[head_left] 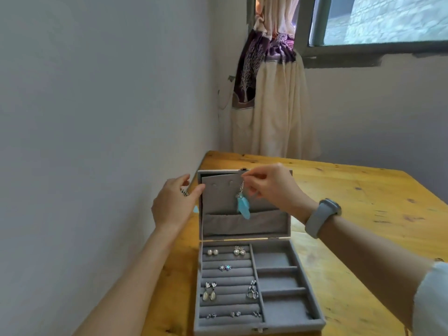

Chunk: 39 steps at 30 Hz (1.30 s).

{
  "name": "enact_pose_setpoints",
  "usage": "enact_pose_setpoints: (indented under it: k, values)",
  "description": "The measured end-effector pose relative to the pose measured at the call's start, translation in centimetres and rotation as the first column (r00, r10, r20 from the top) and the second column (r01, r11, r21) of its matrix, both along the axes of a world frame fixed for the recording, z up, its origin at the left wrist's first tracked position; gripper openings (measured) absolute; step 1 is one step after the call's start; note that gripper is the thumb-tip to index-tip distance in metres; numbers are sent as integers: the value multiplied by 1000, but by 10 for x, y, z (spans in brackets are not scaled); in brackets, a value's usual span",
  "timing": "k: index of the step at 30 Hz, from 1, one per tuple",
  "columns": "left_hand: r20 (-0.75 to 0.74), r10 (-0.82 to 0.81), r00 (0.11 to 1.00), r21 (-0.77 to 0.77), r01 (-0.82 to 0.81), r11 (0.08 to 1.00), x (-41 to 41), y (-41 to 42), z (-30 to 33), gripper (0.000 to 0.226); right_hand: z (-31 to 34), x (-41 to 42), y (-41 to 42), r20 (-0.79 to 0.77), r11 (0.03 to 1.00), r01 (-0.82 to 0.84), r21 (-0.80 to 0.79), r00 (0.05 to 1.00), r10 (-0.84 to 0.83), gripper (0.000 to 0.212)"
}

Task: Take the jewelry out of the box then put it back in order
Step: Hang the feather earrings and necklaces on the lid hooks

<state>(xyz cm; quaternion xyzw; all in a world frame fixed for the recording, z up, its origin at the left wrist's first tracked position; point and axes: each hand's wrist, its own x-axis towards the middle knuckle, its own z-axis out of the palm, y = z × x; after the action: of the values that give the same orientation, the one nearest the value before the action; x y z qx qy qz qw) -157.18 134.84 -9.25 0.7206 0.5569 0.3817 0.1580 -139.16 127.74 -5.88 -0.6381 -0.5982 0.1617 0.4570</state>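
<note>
A grey velvet jewelry box (pixel 306 282) lies open on the wooden table, its lid (pixel 244 224) standing upright. My right hand (pixel 271 187) pinches the hook of a turquoise feather earring (pixel 241 206) at the top of the lid's inner panel; the feather hangs down toward the lid pocket. My left hand (pixel 173 202), wearing a ring, touches the lid's left edge with its fingers. The ring rolls on the box's left side hold pearl studs (pixel 212 252), blue heart studs (pixel 225 267), pearl drop earrings (pixel 209 292) and several small silver pieces. Three compartments on the right side hold nothing.
The wooden table (pixel 351 202) stands in a corner against a white wall on the left. A tied cream and purple curtain (pixel 274 93) hangs behind the table beside a window. A grey watch (pixel 321 218) is on my right wrist.
</note>
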Motion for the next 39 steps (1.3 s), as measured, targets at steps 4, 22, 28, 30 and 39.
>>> enact_pose_setpoints:
  k: [4,22,28,30,39]
  values:
    - [90,-110,990,9,110,994,5,8,-4,42,-19,-16,19,39,996,70,48,997,-71,9]
    - [236,-174,956,51,166,985,5,15,-14,31,-59,-61,40,-119,914,352,201,935,-334,8]
    - [221,-177,959,58,168,984,4,15,-15,32,-64,-72,44,-233,876,435,209,892,-388,7]
    - [217,-179,960,59,170,984,4,15,-15,32,-66,-76,45,-277,851,478,217,866,-416,8]
    - [218,-193,957,65,183,981,3,19,-17,31,-87,-88,55,-157,741,512,434,853,-498,13]
